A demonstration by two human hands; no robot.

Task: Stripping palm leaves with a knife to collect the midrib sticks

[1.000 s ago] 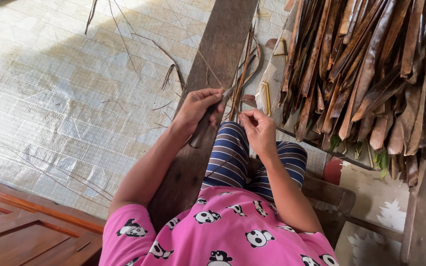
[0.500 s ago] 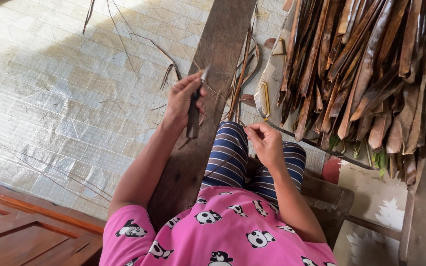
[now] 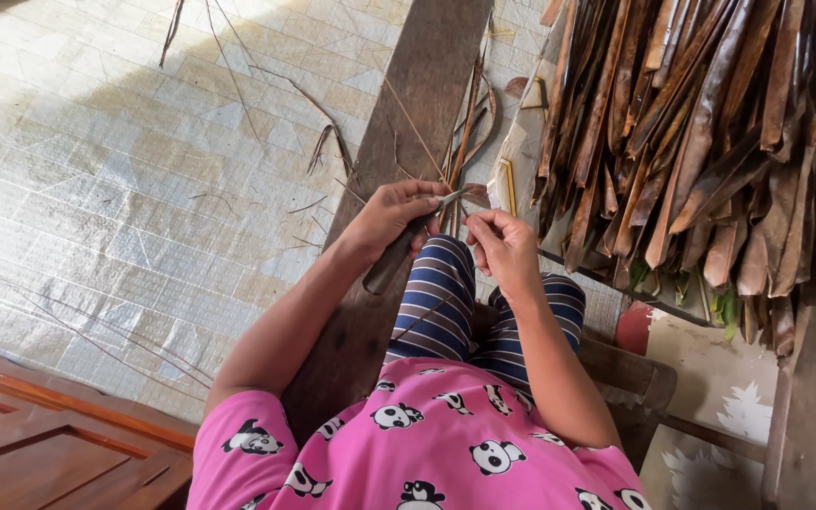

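Thin, pale-brown leaf rib runs from the pinched fingers of the right hand out along the dark wooden plank above the striped knee. Left hand is wrapped round a knife, blade tip at the rib. To strip cleanly, I judge the rib should be kept taut and the blade shallow, angled away from the fingers. Dried leaf sheaths lie piled to the right.
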